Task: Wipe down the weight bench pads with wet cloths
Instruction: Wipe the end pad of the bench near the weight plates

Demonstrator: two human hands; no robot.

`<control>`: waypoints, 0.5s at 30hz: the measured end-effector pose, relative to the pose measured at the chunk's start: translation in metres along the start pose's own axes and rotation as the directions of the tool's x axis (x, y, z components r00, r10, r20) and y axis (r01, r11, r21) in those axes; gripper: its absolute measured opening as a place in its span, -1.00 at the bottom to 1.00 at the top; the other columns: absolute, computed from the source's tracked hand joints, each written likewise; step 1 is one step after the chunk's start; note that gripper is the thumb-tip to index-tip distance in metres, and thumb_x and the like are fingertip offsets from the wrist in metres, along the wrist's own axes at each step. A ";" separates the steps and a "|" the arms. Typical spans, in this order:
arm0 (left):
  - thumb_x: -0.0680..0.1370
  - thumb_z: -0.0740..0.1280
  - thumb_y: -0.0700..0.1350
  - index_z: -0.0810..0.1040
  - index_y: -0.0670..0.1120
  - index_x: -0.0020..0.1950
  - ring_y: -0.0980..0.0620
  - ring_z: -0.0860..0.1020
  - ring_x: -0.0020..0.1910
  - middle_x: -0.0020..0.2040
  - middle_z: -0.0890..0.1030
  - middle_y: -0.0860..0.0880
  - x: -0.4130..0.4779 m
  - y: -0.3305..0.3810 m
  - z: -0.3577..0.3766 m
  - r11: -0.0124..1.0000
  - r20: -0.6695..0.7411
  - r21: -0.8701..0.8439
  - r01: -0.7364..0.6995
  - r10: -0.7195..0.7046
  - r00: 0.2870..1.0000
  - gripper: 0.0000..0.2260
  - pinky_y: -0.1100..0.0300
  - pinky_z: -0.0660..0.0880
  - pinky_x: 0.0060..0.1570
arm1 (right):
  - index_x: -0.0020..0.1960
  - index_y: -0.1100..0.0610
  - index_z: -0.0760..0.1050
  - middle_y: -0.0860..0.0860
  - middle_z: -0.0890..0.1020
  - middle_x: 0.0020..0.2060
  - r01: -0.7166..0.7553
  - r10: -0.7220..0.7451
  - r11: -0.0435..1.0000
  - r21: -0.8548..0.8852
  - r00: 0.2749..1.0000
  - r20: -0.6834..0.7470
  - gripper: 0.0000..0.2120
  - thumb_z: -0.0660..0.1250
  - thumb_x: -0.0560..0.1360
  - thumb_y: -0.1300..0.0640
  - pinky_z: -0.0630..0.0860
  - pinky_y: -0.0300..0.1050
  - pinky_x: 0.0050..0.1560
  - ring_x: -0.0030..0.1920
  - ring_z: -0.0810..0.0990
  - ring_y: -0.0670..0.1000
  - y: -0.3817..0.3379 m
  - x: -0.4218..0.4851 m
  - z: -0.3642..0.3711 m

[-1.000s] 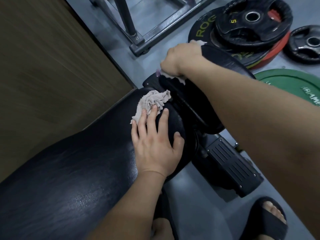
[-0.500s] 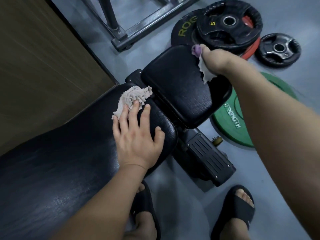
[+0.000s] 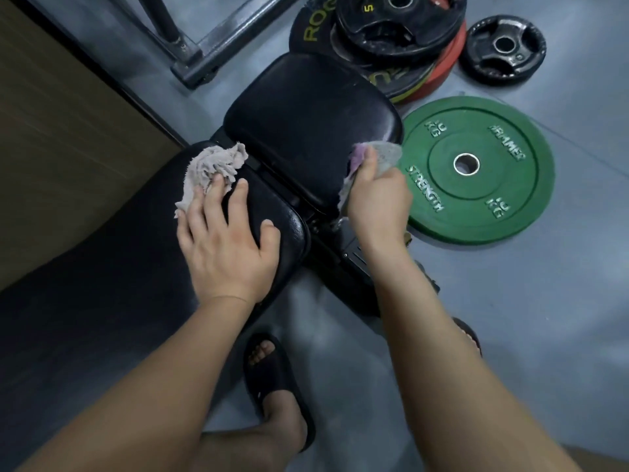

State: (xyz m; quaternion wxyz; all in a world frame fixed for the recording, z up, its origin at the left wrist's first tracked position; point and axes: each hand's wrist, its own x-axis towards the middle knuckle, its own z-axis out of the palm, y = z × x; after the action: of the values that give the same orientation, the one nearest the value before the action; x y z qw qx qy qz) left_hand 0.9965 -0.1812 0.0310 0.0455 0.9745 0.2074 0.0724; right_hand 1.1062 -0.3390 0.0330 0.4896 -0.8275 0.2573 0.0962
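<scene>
At the seat pad's [image 3: 306, 124] near right corner, the right hand [image 3: 377, 199] grips a purple-grey cloth [image 3: 381, 155], nearer than the left hand [image 3: 224, 243], pressed flat on a crumpled cloth [image 3: 214, 168] at the long pad's [image 3: 102, 284] end.

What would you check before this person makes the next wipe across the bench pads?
1. Left hand has a cloth under it: ok, its fingers pin the grey cloth on the long pad.
2. Right hand grips a cloth: ok, the purple-grey cloth is bunched in it at the edge of the small pad.
3. Small pad free of objects: ok.
4. Cloths wet enough: cannot tell.
5. Footing: ok, the sandalled foot stands on bare floor.
6. Green plate out of the way: ok, flat on the floor beside the bench.
</scene>
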 end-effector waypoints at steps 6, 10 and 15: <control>0.57 0.15 0.13 0.31 0.01 0.56 -0.16 0.16 0.59 0.61 0.23 -0.07 -0.002 0.002 -0.001 1.000 -0.012 -0.007 0.000 0.000 1.000 -0.44 -0.25 0.08 0.54 | -0.21 0.14 0.41 0.00 0.51 -0.29 0.044 -0.047 0.998 0.055 0.998 0.045 -0.59 0.23 0.67 -0.13 0.22 -0.18 -0.30 -0.25 0.44 0.05 0.014 -0.036 -0.005; 0.56 0.15 0.14 0.31 0.01 0.56 -0.16 0.16 0.59 0.60 0.24 -0.07 -0.005 0.001 -0.001 1.000 -0.009 -0.013 -0.001 0.001 1.000 -0.43 -0.26 0.08 0.54 | -0.34 0.11 0.40 -0.09 0.46 -0.48 0.179 -0.178 0.984 -0.019 0.982 0.058 -0.60 0.30 0.64 0.02 0.27 -0.19 -0.38 -0.45 0.43 -0.13 0.023 -0.032 -0.035; 0.57 0.16 0.14 0.31 0.00 0.56 -0.16 0.17 0.58 0.59 0.25 -0.06 -0.006 0.002 -0.002 1.000 -0.013 -0.019 -0.011 0.011 1.000 -0.44 -0.27 0.08 0.54 | 0.19 0.10 0.63 0.08 0.58 0.15 0.520 -0.535 0.844 -0.131 0.831 -0.151 -0.74 0.24 0.63 0.05 0.41 -0.16 0.15 0.10 0.49 -0.04 0.003 0.006 -0.029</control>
State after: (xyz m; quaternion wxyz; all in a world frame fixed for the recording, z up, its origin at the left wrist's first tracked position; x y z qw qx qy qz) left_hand 0.9914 -0.1857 0.0321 0.0532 0.9747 0.2016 0.0808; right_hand 1.1073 -0.3675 0.0429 0.4362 -0.8915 0.0581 -0.1076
